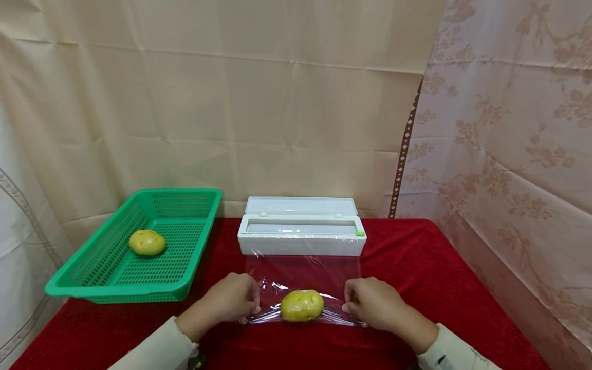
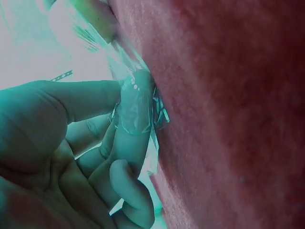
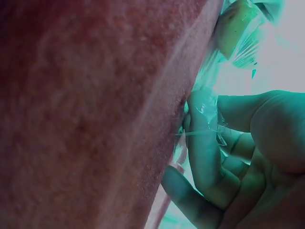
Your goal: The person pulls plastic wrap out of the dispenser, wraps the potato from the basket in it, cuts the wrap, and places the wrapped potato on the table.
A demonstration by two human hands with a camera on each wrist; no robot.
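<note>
A sheet of clear plastic wrap [image 1: 300,267] runs from a white wrap dispenser [image 1: 300,244] toward the front of the table. Near its front edge a yellow potato [image 1: 302,306] sits with the film drawn taut on both sides of it. My left hand [image 1: 233,298] pinches the front left corner of the wrap between thumb and fingers. On the other side, my right hand [image 1: 376,303] pinches the front right corner the same way. Film wraps over the fingertips [image 2: 136,102] in the left wrist view, and the right wrist view shows film across the fingers [image 3: 205,124] too.
At the left stands a green plastic basket [image 1: 194,257] holding another potato [image 1: 147,242]. The dispenser's lid [image 1: 300,205] is raised at the back, and a green slider [image 1: 359,234] sits at its right end. Red cloth [image 1: 416,267] covers the table; curtains hang behind.
</note>
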